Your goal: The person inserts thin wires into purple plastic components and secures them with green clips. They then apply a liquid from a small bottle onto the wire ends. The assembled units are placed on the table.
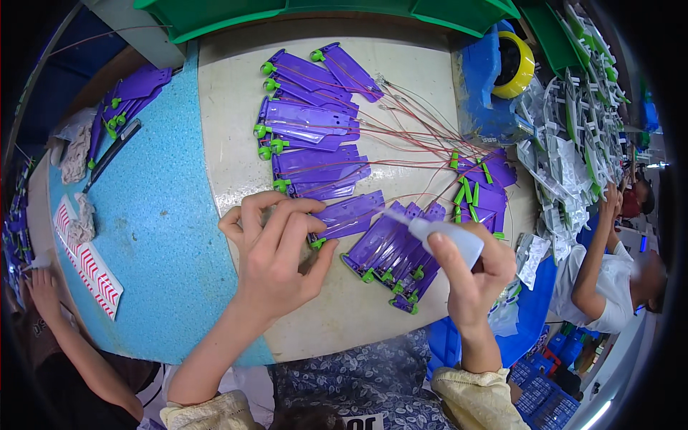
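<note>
My right hand [476, 279] grips a small white squeeze bottle [459, 242], its thin nozzle tilted toward a flat purple plastic panel [351, 215]. That panel's left end is pinched between the fingers and thumb of my left hand [276, 247], with a green knob by the thumb. Just right of it, a fanned row of purple panels [387, 247] lies with green knobs facing me. Farther off is an overlapping stack of purple panels [308, 122]. Thin red wires [416, 129] run from those panels to a pile of purple parts with green tabs [484, 193].
A yellow tape roll [514, 64] sits in a blue holder by a heap of white and green parts [566, 143]. Green bins [322, 8] edge the far side. On the blue mat [161, 236] lies a red-striped white strip [89, 265]. Other people work at left and right.
</note>
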The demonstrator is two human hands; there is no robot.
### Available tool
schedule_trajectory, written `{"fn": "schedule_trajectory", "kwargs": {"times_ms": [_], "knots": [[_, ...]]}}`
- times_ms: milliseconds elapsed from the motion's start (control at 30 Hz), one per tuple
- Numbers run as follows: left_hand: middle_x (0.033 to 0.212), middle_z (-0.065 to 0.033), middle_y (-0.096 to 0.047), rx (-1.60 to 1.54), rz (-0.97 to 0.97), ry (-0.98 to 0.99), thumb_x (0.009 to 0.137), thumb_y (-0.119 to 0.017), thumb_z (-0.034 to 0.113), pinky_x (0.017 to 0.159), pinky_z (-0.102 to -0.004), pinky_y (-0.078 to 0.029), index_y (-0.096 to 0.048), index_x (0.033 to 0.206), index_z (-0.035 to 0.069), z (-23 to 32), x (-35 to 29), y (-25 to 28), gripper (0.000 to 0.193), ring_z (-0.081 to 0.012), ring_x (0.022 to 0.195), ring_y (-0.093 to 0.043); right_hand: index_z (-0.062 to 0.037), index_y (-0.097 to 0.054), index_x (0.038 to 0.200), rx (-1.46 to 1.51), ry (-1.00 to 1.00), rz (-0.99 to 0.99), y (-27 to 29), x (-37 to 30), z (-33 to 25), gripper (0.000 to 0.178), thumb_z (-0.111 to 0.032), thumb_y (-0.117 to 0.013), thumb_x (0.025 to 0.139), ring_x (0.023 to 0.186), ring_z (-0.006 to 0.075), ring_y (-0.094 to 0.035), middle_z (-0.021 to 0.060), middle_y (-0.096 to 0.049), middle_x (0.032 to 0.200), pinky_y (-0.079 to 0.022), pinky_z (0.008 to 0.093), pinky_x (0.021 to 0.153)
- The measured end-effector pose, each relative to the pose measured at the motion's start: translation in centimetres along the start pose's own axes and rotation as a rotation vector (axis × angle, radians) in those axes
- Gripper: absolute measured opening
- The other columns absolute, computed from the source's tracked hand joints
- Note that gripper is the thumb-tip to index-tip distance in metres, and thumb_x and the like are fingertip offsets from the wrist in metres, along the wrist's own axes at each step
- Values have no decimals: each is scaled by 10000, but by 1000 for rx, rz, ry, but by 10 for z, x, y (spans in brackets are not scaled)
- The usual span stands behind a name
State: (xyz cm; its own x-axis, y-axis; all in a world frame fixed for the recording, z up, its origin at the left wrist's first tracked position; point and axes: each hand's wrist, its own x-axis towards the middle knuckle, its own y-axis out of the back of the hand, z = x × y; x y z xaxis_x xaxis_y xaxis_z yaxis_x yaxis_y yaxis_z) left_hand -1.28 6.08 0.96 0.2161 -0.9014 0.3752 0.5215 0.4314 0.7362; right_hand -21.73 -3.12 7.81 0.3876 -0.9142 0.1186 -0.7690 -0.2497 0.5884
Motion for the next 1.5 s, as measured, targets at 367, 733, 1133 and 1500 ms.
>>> {"fn": "schedule_trajectory", "kwargs": {"times_ms": [367, 733, 1133, 1500], "knots": [[1115, 14, -704, 104, -43, -86, 680, -833, 327, 951, -435, -263, -676, 886, 129, 23, -25, -6, 325, -263, 1051, -542, 25, -761, 899, 102, -50, 55, 20, -13, -1, 131, -85, -798, 837, 565, 84, -589, 62, -698, 691, -414, 246, 515], [1078, -7, -699, -27, 6, 36, 658, -831, 100, 933, -438, -287, -620, 912, 117, 9, -8, -5, 331, -285, 1045, -531, 39, -752, 903, -6, -71, 20, 6, -6, 3, 178, -86, -837, 810, 564, 132, -635, 108, -714, 723, -453, 276, 502], [1075, 31, -678, 170, -52, -51, 703, -826, 387, 944, -446, -243, -681, 907, 150, 38, -27, -12, 345, -247, 1055, -534, 49, -757, 901, 267, -166, 157, 29, -20, 7, 130, -58, -786, 833, 608, 74, -594, 41, -707, 709, -424, 230, 545], [1099, -10, -703, -21, -9, 13, 670, -883, 132, 952, -445, -275, -610, 892, 117, 18, -16, -8, 353, -290, 1067, -535, 28, -753, 894, -50, 34, -5, 0, -12, 8, 160, -69, -832, 796, 576, 171, -647, 122, -712, 734, -465, 287, 530]]}}
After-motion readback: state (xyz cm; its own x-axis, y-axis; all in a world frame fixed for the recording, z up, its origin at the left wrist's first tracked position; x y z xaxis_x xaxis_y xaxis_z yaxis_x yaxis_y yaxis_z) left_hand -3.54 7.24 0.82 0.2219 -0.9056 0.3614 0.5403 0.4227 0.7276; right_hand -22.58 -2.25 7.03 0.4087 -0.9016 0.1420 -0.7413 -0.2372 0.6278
